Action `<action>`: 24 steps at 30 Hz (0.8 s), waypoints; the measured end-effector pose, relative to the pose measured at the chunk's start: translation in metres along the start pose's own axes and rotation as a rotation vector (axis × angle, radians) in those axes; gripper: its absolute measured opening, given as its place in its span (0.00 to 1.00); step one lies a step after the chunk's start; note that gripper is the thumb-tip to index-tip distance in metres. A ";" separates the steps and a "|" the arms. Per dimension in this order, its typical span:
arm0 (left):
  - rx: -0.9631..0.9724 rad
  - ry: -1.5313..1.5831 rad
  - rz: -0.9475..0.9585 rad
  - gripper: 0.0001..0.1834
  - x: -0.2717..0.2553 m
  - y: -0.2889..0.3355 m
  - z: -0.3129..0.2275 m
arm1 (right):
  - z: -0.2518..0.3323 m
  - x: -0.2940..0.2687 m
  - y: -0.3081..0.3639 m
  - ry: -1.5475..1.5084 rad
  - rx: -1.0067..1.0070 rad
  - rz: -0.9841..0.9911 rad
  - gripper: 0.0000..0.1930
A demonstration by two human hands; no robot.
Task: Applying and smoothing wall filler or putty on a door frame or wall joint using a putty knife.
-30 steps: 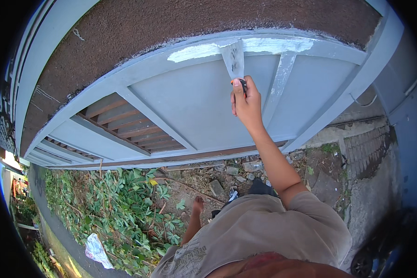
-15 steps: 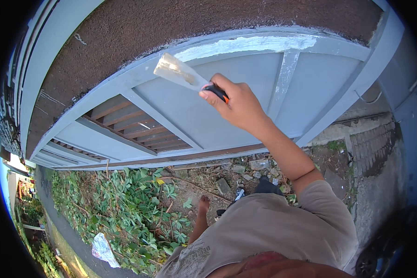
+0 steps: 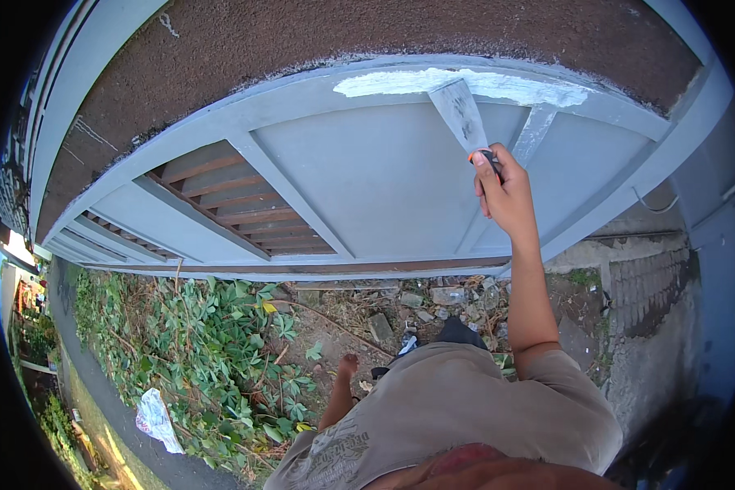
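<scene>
My right hand (image 3: 505,186) is closed round the black and orange handle of a putty knife (image 3: 459,113). The wide metal blade, smeared with dark marks, points up and its edge meets a strip of wet white filler (image 3: 400,82). This filler runs along the top rail of a grey-painted wooden frame (image 3: 302,102), under a rough brown wall. My left hand (image 3: 349,364) hangs low beside my body, above bare soil and near cut leaves. It looks small here, and its fingers cannot be made out clearly.
Slatted vent openings (image 3: 229,200) sit in the grey panelling to the left. Below lie leafy cut branches (image 3: 196,351), broken bricks and stones (image 3: 381,328), and a crumpled white sheet (image 3: 157,420) beside a paved path. A concrete strip (image 3: 653,359) runs along the right.
My right hand has swung right with the putty knife, turning the blade more upright and bringing its edge onto the white filler. My left hand stays low.
</scene>
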State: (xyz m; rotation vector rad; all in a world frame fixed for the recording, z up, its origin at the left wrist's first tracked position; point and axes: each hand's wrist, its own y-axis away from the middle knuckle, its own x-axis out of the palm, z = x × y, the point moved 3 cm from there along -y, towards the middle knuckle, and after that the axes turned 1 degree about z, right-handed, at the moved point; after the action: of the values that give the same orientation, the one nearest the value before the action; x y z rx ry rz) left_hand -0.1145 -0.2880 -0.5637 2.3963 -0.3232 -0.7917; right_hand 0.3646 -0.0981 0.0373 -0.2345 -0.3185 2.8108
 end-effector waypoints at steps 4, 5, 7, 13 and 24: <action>-0.166 0.391 0.046 0.18 0.011 -0.019 0.003 | 0.009 0.030 -0.024 0.198 -0.155 -0.064 0.19; -0.191 0.350 0.026 0.17 0.010 -0.018 0.003 | 0.008 0.031 -0.022 0.192 -0.158 -0.059 0.19; -0.004 0.144 0.002 0.17 0.002 -0.020 -0.006 | 0.003 0.030 -0.010 0.145 -0.091 -0.050 0.20; -0.059 0.202 -0.057 0.18 0.002 -0.017 -0.010 | -0.019 0.000 0.005 0.336 -0.054 -0.139 0.18; -0.051 0.089 0.015 0.14 0.009 -0.022 -0.002 | 0.021 0.078 -0.009 0.295 -0.280 0.200 0.17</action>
State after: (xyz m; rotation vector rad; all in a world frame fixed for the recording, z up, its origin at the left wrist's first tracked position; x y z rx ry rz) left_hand -0.1056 -0.2733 -0.5800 2.3699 -0.2813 -0.6769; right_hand 0.2900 -0.0697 0.0499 -0.7733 -0.6495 2.8583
